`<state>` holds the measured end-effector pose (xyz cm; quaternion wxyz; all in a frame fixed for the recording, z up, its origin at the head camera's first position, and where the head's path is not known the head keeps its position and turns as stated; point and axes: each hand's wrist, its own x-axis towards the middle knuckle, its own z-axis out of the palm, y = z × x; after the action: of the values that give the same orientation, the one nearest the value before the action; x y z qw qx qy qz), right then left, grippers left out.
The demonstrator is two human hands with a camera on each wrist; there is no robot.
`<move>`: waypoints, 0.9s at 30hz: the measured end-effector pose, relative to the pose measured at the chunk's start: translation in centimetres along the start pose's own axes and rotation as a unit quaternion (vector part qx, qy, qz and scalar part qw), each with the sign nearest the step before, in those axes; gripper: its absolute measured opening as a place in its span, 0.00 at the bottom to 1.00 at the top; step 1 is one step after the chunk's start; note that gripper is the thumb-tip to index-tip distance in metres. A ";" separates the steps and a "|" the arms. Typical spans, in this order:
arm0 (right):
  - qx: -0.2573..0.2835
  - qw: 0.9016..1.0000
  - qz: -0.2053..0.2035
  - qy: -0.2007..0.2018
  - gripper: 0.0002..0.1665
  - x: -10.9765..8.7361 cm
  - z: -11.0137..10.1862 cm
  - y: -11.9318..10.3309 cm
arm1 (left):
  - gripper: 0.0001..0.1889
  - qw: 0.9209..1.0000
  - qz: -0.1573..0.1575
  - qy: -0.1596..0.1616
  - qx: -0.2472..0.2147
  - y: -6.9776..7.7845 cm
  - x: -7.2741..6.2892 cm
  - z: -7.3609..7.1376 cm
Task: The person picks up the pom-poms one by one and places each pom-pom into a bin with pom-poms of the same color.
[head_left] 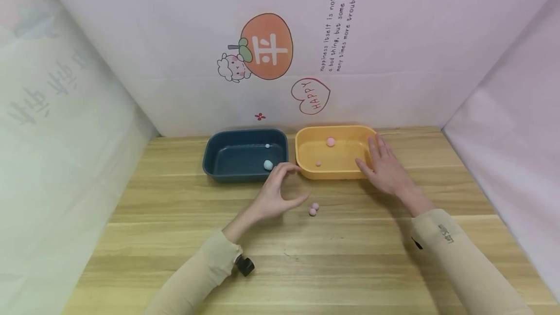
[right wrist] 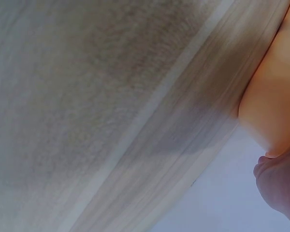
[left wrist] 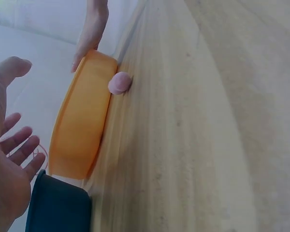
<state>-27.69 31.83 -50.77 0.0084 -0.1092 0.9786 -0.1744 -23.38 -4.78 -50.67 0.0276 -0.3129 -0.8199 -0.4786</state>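
Note:
My left hand (head_left: 272, 199) hovers over the table just left of two small pink balls (head_left: 312, 212), thumb and fingers spread apart with nothing between them. In the left wrist view the pink balls (left wrist: 119, 83) lie close to the yellow container (left wrist: 79, 125). At that container's right end is my right hand (head_left: 388, 171), fingers extended at the rim and thumb over the inside. Inside the yellow container (head_left: 334, 175) are a larger pink ball (head_left: 330, 142) and a tiny one (head_left: 318, 163). The right wrist view catches only part of the right hand (right wrist: 280, 186), by the container's edge.
A dark blue container (head_left: 236, 178) stands left of the yellow one, holding a pale blue ball (head_left: 268, 165) and a tiny pale one (head_left: 267, 146). Both containers sit at the back of the wooden table (head_left: 332, 276), before a printed white cloth (head_left: 175, 62). White cloth also hangs at both sides.

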 end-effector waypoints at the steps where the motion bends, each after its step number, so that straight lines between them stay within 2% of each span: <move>1: 0.000 1.000 0.000 0.000 0.58 0.0 0.0 0.0 | 0.36 1.000 -0.004 -0.007 -0.002 0.0 -0.1 0.0; 6: -0.003 1.000 -0.002 0.002 0.57 0.0 0.0 -0.1 | 0.35 0.999 -0.025 -0.034 -0.004 -0.4 -0.7 0.1; 14: -0.005 1.000 -0.002 0.003 0.57 0.1 0.1 0.0 | 0.30 0.999 -0.016 -0.051 -0.008 -1.0 -1.2 0.8; 19: -0.003 1.000 -0.003 0.004 0.57 0.1 0.1 0.0 | 0.25 0.997 -0.039 -0.068 0.000 -1.2 -1.6 1.2; 27: 0.000 1.000 -0.001 0.001 0.57 0.1 0.2 0.0 | 0.18 0.995 -0.051 -0.088 -0.009 -1.1 -1.6 1.6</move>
<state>-27.75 31.76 -50.94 0.0074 -0.1101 0.9784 -0.1749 -22.26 -4.68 -52.93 -0.0723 -0.3116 -0.8299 -0.4571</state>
